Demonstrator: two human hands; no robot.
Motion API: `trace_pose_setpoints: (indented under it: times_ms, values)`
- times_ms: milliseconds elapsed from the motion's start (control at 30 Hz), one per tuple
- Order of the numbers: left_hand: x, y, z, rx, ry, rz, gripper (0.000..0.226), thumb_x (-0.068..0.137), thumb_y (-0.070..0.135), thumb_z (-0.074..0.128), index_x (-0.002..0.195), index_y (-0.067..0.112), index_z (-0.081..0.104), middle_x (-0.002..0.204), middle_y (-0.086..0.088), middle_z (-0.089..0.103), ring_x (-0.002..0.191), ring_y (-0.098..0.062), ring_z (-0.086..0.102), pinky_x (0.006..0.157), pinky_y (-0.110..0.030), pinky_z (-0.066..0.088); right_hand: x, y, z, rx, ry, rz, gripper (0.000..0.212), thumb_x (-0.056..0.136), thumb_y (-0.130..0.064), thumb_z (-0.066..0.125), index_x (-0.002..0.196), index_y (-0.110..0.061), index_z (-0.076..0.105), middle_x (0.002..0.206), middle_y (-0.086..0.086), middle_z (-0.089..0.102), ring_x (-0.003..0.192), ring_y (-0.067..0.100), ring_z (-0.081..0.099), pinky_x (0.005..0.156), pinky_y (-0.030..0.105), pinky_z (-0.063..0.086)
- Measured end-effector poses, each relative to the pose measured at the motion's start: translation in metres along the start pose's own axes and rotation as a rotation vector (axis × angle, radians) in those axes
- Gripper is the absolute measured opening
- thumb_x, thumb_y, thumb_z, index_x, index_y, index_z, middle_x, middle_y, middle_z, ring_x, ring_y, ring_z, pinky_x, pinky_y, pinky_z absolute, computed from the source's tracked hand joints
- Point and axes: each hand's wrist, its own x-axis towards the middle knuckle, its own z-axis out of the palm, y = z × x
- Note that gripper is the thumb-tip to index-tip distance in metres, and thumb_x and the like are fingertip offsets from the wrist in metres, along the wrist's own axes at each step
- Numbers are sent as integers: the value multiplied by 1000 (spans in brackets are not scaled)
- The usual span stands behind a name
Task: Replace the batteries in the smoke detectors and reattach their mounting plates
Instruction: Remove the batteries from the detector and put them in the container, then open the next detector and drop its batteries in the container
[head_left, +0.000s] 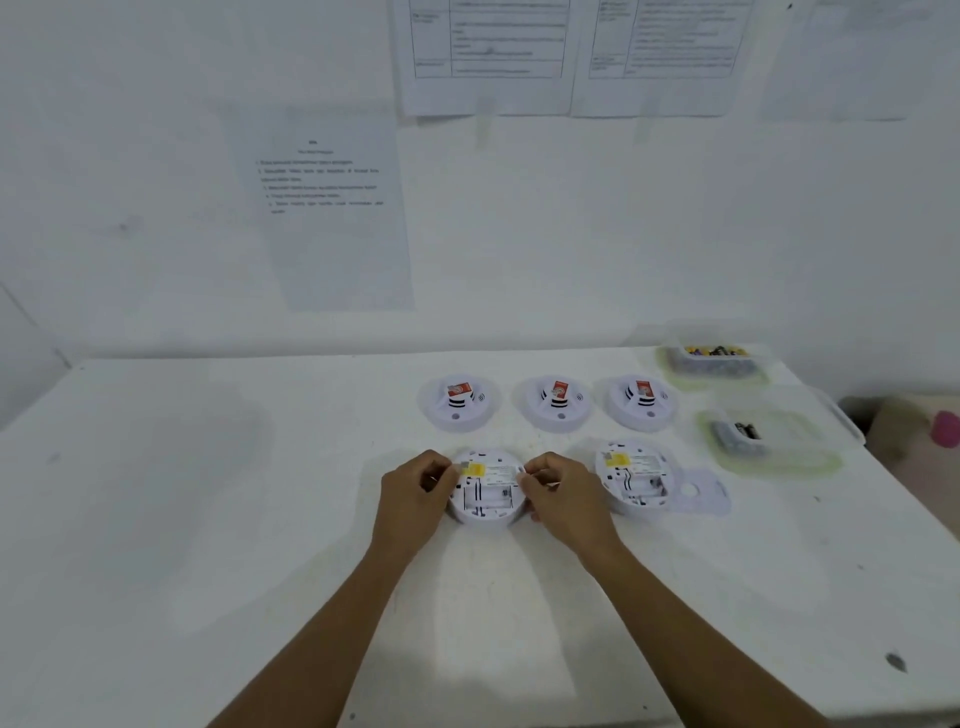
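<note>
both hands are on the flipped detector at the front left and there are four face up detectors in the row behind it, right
Not quite. The head view shows three face-up detectors behind, not four: left detector, middle detector, right detector. The rest holds: left hand and right hand grip the flipped detector at the front left.

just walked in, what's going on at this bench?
A person's left hand and right hand grip an upturned smoke detector, its battery bay open and apparently empty. A second upturned detector lies to its right, a mounting plate beside it. Three detectors sit face-up behind. Two clear tubs, seemingly of batteries, stand at the right.
</note>
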Motion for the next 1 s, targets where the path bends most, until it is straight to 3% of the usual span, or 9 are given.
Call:
trace_pose_setpoints:
  times_ms: [267,433,567,667,733,800,900,967,1000]
  values:
    - [6,6,-3,-40,-14,-60,15,92,23,63,79,18,68,73,8,68,65,0,59,60,-13,44,8,-8,-7,13,59,-47,4,88,-20,66,85,-17,68,81,-5,69,69,12,67,68,36,60]
    - [40,11,-3,113,29,68,9,91,26,65,95,18,66,95,6,66,86,-7,58,77,-21,44,28,-27,-15,29,60,-127,11,90,-15,60,82,-18,68,77,-9,68,70,13,68,69,34,58]
    - [88,16,7,266,-76,92,43,87,36,67,124,16,58,124,4,54,120,-16,44,98,-26,34,43,-29,-13,61,33,-89,18,91,-9,54,84,-19,68,78,-5,69,71,18,69,71,36,58]
    - [114,10,19,377,-195,89,69,83,47,70,140,17,46,149,-5,41,141,-27,30,113,-40,30,52,-23,-15,81,-1,-66,22,92,-4,50,86,-15,68,76,0,69,60,10,65,67,37,57]
    - [121,5,25,395,-282,81,76,82,45,72,145,18,40,154,-6,33,145,-27,22,116,-41,26,56,-20,-17,84,-27,-61,25,93,-4,47,87,-15,68,77,1,69,58,6,63,64,34,56]
    - [128,-2,28,400,-271,133,71,79,42,75,139,17,45,144,-5,44,136,-26,34,111,-37,30,61,-19,-19,82,-53,-57,25,94,-4,46,87,-16,68,79,2,69,59,5,63,61,30,55]
    - [131,10,23,139,-147,31,47,81,40,74,120,21,56,119,2,59,109,-17,56,93,-31,43,70,-23,-19,78,-90,-83,24,95,-5,49,88,-17,67,81,2,69,63,7,64,59,21,53]
    - [129,27,18,-296,-119,-183,37,89,43,62,118,19,55,118,2,60,104,-17,58,84,-28,46,76,-32,-16,68,-106,-122,19,94,-9,53,90,-20,68,84,0,70,71,13,66,61,16,49]
    - [128,34,16,-536,-141,-275,42,93,45,53,123,16,54,124,0,59,109,-18,56,88,-30,45,80,-37,-13,57,-101,-146,14,93,-12,56,92,-20,68,87,-3,70,75,14,66,63,12,48]
